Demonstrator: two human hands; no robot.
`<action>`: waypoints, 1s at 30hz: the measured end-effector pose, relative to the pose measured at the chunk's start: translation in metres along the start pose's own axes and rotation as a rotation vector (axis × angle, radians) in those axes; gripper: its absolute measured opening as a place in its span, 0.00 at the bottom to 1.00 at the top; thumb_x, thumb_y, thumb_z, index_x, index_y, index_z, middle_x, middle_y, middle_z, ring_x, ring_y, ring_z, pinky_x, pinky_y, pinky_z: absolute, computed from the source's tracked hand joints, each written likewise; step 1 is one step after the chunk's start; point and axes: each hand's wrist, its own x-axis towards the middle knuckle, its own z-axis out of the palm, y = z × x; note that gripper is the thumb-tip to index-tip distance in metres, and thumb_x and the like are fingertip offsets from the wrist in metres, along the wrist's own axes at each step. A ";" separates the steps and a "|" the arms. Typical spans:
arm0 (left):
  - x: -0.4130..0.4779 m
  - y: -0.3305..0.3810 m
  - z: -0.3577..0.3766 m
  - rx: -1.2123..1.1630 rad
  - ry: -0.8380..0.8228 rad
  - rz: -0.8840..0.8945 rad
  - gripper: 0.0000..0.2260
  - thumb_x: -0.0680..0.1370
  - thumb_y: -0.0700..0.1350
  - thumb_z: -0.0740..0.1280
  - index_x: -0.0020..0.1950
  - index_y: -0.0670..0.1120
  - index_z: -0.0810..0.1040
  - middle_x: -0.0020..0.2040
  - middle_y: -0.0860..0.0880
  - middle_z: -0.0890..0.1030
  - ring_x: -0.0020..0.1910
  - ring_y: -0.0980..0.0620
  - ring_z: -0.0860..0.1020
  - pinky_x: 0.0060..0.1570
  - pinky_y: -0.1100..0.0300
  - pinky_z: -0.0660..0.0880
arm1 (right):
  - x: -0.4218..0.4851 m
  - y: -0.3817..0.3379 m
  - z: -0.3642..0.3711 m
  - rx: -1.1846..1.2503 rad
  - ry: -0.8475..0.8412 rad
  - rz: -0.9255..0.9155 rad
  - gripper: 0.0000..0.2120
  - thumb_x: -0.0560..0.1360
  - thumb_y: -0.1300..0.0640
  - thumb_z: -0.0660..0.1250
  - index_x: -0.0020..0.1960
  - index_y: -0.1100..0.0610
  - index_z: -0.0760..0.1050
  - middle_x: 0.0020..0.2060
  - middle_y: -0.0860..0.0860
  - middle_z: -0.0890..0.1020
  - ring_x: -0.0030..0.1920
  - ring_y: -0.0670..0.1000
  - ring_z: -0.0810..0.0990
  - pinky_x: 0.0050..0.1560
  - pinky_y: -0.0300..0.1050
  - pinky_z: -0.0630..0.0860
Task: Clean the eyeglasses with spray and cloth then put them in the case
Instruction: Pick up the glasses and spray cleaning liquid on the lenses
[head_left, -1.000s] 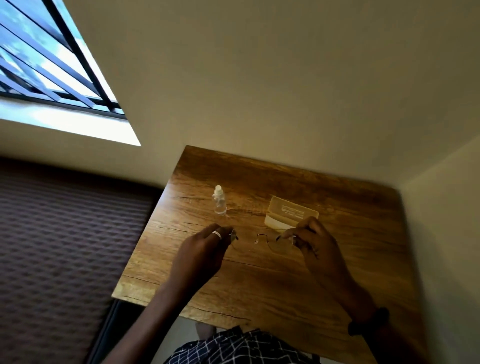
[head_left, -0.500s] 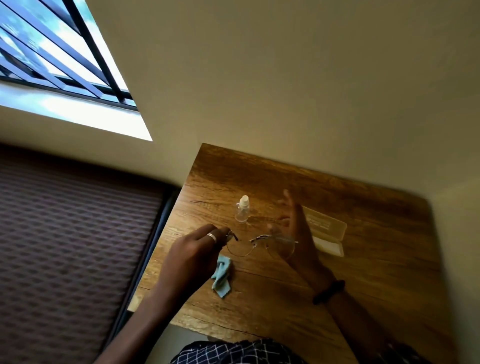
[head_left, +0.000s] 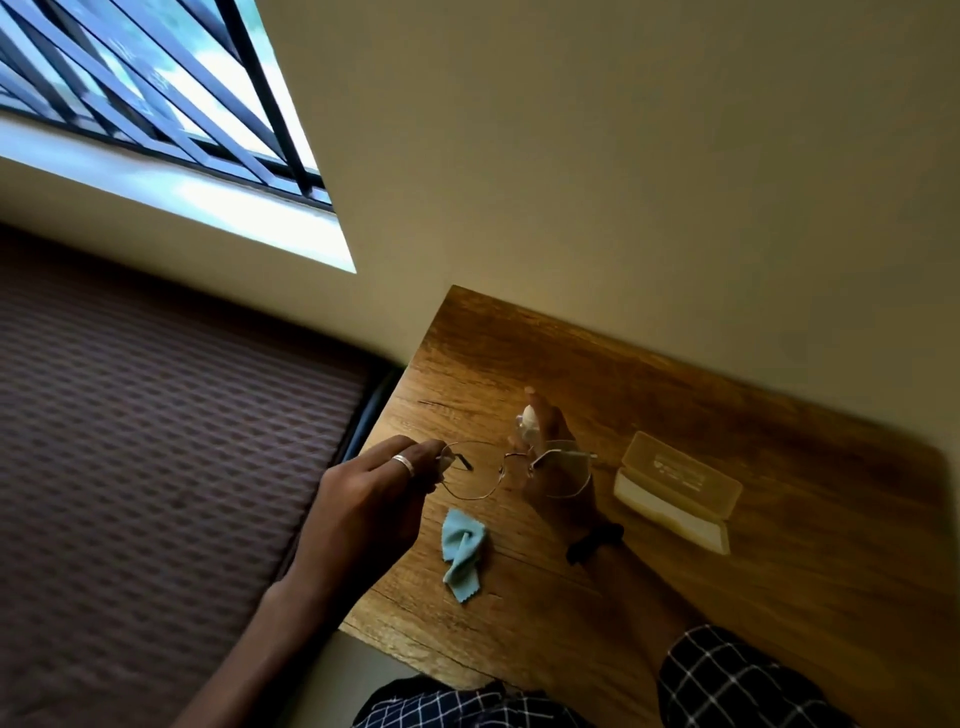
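Observation:
My left hand (head_left: 374, 499) pinches the thin wire-framed eyeglasses (head_left: 470, 470) at their left hinge and holds them above the wooden table (head_left: 779, 597). Behind the right lens, my right hand (head_left: 558, 483) is wrapped around the small clear spray bottle (head_left: 527, 418); only the bottle's white top shows past the fingers. A crumpled light-blue cloth (head_left: 464, 551) lies on the table just below the glasses. The beige eyeglass case (head_left: 675, 491) lies open to the right of my right hand.
The table stands against a plain wall, its left edge next to a dark patterned surface (head_left: 156, 467). A barred window (head_left: 156, 104) is at the upper left. My checked clothing (head_left: 727, 680) shows at the bottom.
My right hand let go of the glasses, reached to the spray bottle and closed around it. My left hand alone now holds the glasses. The view has swung left.

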 end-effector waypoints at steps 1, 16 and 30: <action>0.001 0.006 0.004 0.006 -0.003 -0.004 0.11 0.73 0.31 0.74 0.54 0.39 0.84 0.41 0.49 0.84 0.35 0.56 0.83 0.32 0.59 0.81 | -0.002 0.002 -0.008 0.014 0.020 0.024 0.46 0.65 0.73 0.73 0.66 0.30 0.65 0.62 0.53 0.77 0.61 0.50 0.78 0.59 0.48 0.78; 0.017 0.118 0.098 -0.084 0.001 0.023 0.06 0.75 0.33 0.72 0.52 0.37 0.84 0.42 0.47 0.84 0.38 0.53 0.83 0.37 0.57 0.81 | -0.094 0.004 -0.231 -0.109 0.464 -0.143 0.32 0.77 0.57 0.60 0.76 0.44 0.48 0.52 0.42 0.75 0.45 0.46 0.81 0.45 0.40 0.80; 0.055 0.143 0.148 -0.150 -0.154 0.229 0.06 0.78 0.39 0.69 0.44 0.38 0.84 0.43 0.43 0.86 0.40 0.47 0.85 0.33 0.51 0.82 | -0.177 -0.060 -0.218 -0.257 0.346 -0.123 0.35 0.75 0.56 0.65 0.75 0.42 0.51 0.51 0.44 0.74 0.34 0.38 0.74 0.29 0.29 0.73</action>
